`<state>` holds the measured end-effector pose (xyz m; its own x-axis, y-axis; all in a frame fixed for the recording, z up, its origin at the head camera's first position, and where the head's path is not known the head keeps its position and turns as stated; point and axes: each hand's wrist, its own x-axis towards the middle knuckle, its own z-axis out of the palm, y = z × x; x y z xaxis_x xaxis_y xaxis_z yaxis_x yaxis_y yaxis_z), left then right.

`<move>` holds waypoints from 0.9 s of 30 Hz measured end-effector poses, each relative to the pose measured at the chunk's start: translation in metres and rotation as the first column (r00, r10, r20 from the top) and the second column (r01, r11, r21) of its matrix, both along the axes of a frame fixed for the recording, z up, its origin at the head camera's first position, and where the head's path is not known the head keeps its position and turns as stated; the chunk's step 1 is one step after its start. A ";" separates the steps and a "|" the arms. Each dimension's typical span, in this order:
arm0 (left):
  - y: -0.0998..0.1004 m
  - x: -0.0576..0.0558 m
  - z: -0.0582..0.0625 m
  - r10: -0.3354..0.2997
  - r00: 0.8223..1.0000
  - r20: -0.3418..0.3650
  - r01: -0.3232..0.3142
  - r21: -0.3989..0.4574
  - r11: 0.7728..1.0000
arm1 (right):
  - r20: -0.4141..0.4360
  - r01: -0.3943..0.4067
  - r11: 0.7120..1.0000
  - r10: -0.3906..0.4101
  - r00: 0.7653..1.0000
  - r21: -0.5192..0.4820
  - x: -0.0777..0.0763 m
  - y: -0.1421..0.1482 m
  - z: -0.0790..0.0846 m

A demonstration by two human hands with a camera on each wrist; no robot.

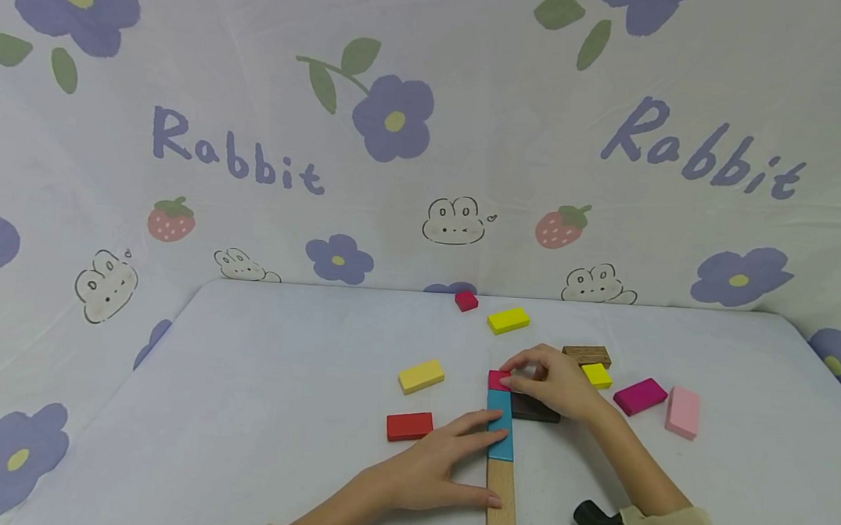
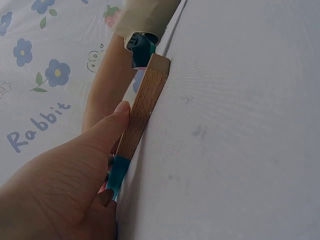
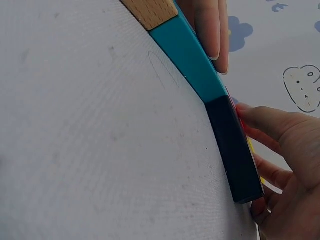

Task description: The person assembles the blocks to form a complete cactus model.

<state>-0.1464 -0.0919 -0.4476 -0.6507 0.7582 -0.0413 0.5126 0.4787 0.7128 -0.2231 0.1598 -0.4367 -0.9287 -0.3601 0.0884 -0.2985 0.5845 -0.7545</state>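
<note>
A line of blocks runs up the table in the head view: a natural wood block, a blue block and a small pinkish-red block at the far end. My left hand rests fingertips on the blue block, its thumb on the wood block. With thumb and forefinger, my right hand pinches the small red block. A black block lies right of the line, partly under the right hand; in the right wrist view the black block meets the blue block.
Left of the line lie a red block and a pale yellow block. Farther back are a yellow block and a small red block. Brown, small yellow, magenta and pink blocks lie right.
</note>
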 end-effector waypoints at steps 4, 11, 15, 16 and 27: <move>0.000 0.000 -0.001 -0.002 1.000 -0.001 0.002 -0.001 1.000 | -0.004 0.006 1.000 -0.006 1.000 0.010 -0.001 0.000 -0.001; 0.000 0.000 -0.002 0.000 1.000 -0.005 0.000 0.003 1.000 | -0.011 0.017 1.000 -0.017 1.000 0.007 0.000 -0.001 -0.001; 0.000 0.000 -0.002 0.002 1.000 0.002 -0.002 -0.002 1.000 | -0.007 0.019 1.000 -0.019 1.000 0.011 0.001 -0.001 0.001; 0.000 0.000 -0.002 0.003 1.000 0.002 -0.003 -0.003 1.000 | -0.007 0.020 1.000 -0.019 1.000 0.012 0.001 -0.002 0.001; -0.001 0.000 -0.002 0.003 1.000 -0.006 -0.003 -0.005 1.000 | -0.006 0.027 1.000 -0.026 1.000 0.012 0.008 0.000 0.008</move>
<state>-0.1460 -0.0924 -0.4496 -0.6534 0.7559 -0.0412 0.5149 0.4837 0.7077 -0.2148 0.1598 -0.4285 -0.9374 -0.3364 0.0895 -0.2870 0.6013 -0.7457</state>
